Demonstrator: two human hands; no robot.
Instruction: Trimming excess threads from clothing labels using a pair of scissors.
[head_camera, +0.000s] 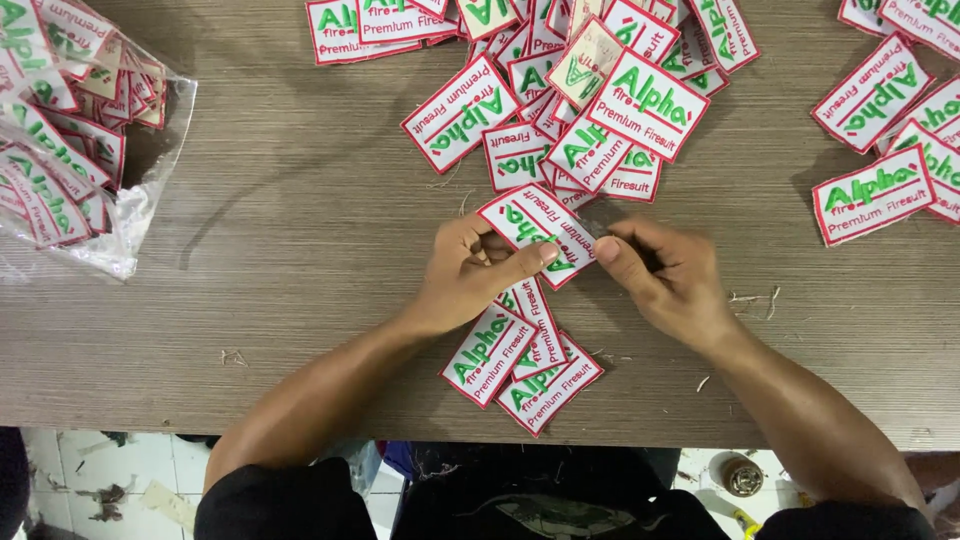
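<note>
Head view: the left hand (470, 275) pinches a white embroidered patch (535, 232) with red border and green lettering, thumb on top, above the table's (300, 250) near edge at its middle. The patch's long axis runs diagonally, from far-left to near-right, bridging both hands. The right hand (665, 275) is clenched on a small tool at the patch's right edge; the tool is mostly hidden. A small stack of patches (520, 365) lies just under the wrists.

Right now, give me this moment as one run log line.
left hand: holds patch | right hand: pinches small tool at patch edge | small stack below
</note>
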